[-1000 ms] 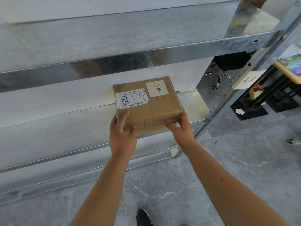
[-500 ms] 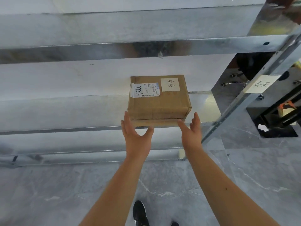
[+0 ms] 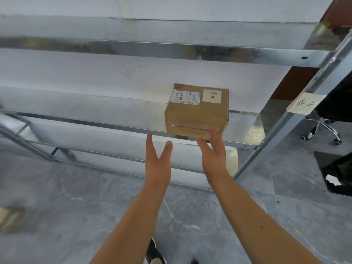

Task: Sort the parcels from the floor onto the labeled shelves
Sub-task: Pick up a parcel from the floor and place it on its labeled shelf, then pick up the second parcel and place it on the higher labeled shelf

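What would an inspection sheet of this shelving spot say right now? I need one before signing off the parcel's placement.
Surface: metal shelf, bare apart from one parcel at its right end.
Job's things: cardboard parcel resting on the shelf, front edge near the lip; shipping label and handwritten note on top. A handwritten tag is on the right upright.
Clutter: a blurred brown object on the floor at left; cannot tell what it is.
Grippers: left hand open, clear of the parcel; right hand open, fingertips at the parcel's front face.
Cables: nothing seen.
Surroundings: grey marble floor, office chair base beyond the rack.
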